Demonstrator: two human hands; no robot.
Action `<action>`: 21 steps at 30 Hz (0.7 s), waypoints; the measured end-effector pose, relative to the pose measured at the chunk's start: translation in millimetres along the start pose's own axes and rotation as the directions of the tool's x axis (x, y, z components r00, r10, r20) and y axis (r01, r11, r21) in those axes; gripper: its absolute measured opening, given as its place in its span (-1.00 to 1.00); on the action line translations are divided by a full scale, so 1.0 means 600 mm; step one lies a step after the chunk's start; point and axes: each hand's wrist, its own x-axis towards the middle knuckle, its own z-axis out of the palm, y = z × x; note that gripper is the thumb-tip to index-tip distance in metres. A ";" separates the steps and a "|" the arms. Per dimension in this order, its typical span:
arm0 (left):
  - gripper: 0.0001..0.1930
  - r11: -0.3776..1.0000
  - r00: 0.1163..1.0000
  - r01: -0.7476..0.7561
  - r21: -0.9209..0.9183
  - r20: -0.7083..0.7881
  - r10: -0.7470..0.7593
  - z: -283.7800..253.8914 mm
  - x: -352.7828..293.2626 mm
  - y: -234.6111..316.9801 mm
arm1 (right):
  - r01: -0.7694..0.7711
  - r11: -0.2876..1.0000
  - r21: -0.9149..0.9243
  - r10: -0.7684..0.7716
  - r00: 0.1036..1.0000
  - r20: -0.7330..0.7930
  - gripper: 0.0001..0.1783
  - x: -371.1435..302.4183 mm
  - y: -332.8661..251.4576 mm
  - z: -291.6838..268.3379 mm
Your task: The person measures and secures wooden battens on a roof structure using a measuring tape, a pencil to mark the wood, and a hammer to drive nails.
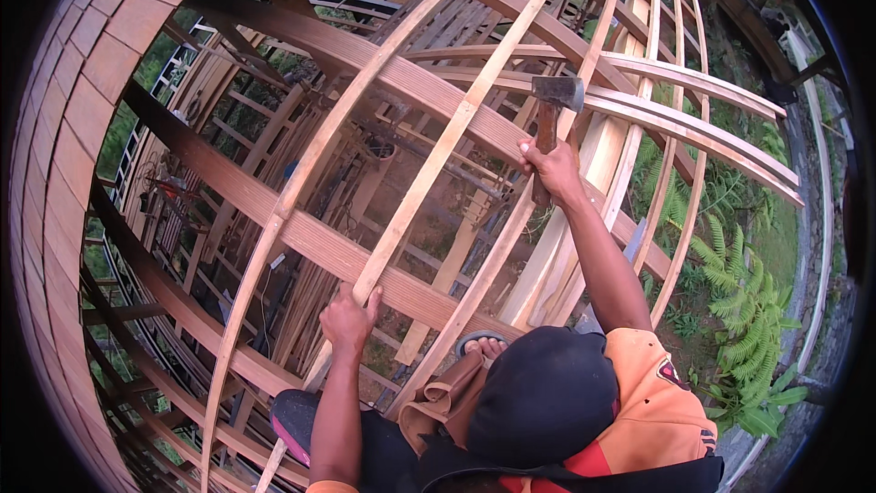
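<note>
My right hand [555, 172] is closed round the wooden handle of a hatchet [558, 91]. Its dark metal head points up and away from me, above the open roof frame. Lower and to the left, my left hand [347, 318] grips a thin wooden batten [415, 196], just on the near side of where it crosses a broad brown beam [342, 254]. That batten runs up and to the right across several beams. Between my arms hangs a brown leather tool pouch [443, 406].
Several more battens [315, 160] cross the curved beams, with gaps between them. Through the gaps, planks and a bucket [379, 162] show far below. Wooden shingles [87, 64] cover the left edge. Loose strips [703, 132] stick out at right, above ferns [744, 310]. A sandalled foot [482, 343] rests near the beam.
</note>
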 end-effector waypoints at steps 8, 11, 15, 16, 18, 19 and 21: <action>-0.37 0.999 0.999 0.029 0.036 -0.040 -0.027 -0.011 -0.021 0.006 | 0.025 0.945 -0.325 -0.130 0.943 -0.307 -0.72 -0.306 0.017 -0.264; -0.38 0.999 0.998 0.001 0.049 -0.069 0.002 -0.009 -0.023 0.001 | -0.098 0.950 -0.297 -0.066 0.867 -0.495 -0.72 -0.407 0.050 -0.332; -0.36 0.999 0.999 -0.007 0.034 -0.050 0.009 -0.009 -0.023 0.008 | -0.218 0.889 -0.404 -0.034 0.846 -0.533 -0.75 -0.470 0.116 -0.310; -0.36 0.999 0.999 -0.007 0.047 -0.032 0.009 -0.011 -0.022 0.013 | -0.207 0.891 -0.403 -0.021 0.870 -0.493 -0.75 -0.461 0.132 -0.292; -0.35 0.999 0.999 -0.050 0.007 -0.013 0.050 -0.013 -0.021 0.023 | -0.056 0.853 -0.519 -0.166 0.914 -0.371 -0.71 -0.416 0.181 -0.263; -0.35 0.998 0.998 -0.061 -0.007 -0.031 0.061 -0.012 -0.019 0.004 | -0.096 0.804 -0.586 -0.086 0.958 -0.275 -0.68 -0.382 0.153 -0.222; -0.36 0.999 0.996 0.004 -0.051 0.086 0.001 -0.020 -0.016 0.000 | -0.103 0.712 -0.695 0.030 0.993 -0.116 -0.62 -0.318 0.137 -0.180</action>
